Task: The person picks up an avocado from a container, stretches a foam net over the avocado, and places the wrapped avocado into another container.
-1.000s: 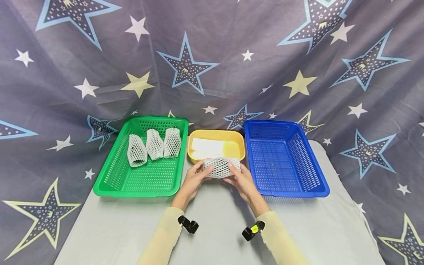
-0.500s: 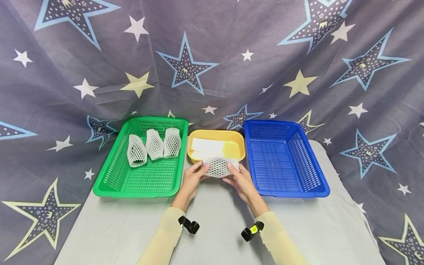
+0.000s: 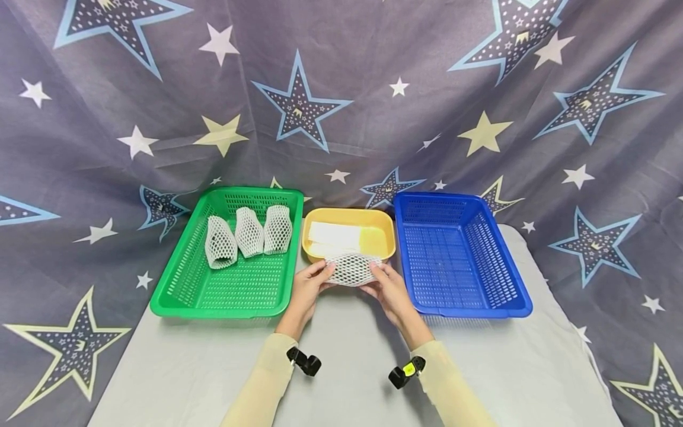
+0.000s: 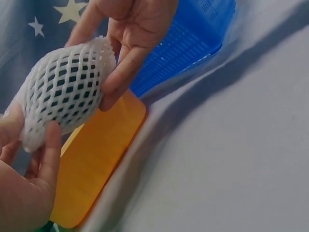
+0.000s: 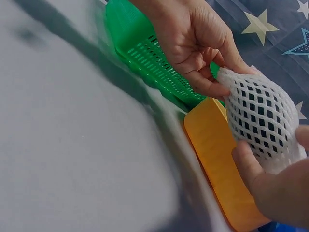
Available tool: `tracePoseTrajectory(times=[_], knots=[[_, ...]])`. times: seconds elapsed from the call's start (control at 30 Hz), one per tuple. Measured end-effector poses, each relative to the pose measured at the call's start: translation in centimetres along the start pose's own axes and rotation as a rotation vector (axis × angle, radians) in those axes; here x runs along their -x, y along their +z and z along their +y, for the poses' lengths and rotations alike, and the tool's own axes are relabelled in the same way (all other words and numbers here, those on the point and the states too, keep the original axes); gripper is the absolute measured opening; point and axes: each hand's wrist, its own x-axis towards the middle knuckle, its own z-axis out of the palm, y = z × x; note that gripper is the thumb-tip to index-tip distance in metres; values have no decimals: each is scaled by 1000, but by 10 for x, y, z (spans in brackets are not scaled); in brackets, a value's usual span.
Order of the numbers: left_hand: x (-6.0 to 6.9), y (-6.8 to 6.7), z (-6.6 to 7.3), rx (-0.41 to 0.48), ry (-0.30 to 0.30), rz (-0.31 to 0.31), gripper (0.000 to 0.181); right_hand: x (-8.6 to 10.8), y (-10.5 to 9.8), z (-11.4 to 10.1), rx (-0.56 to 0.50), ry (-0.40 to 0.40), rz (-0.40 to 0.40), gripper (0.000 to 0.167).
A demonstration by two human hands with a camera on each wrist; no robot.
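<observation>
Between both hands, in front of the yellow tub, is a white foam fruit net with something dark showing through its mesh. What lies inside cannot be told. My left hand pinches the left end of the net, thumb on top and fingers below. The right hand pinches the other end in the same way. In the left wrist view the net bulges in the middle and narrows toward its ends. The right wrist view shows the net held above the tub's near wall.
On the left stands a green basket with three netted pieces lying in it. White sheets lie in the yellow tub. At the right is a blue basket. A star-patterned curtain hangs behind the table.
The net and the fingers on it have shifted slightly to the left. Both hands keep their hold, and the baskets and tub stay put.
</observation>
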Motion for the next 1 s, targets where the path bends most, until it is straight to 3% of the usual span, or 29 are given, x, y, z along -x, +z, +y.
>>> tracePoseTrajectory(times=[0.17,0.43,0.67,0.77,1.0], knots=[[2,3,3,-12,-21,44,39,0,0,0,-19,-16,50,21],[9,10,10,-77,-46,79,42,0,1,1,7,-22,65,31],[11,12,18,-111,11,23,51,0,2,1,9,-27,69,35],[11,13,20,-135,23,-1,46,0,2,1,15,-22,69,35],[11,13,26,-183,-8,-24,34,1,3,-2,7,-21,74,34]])
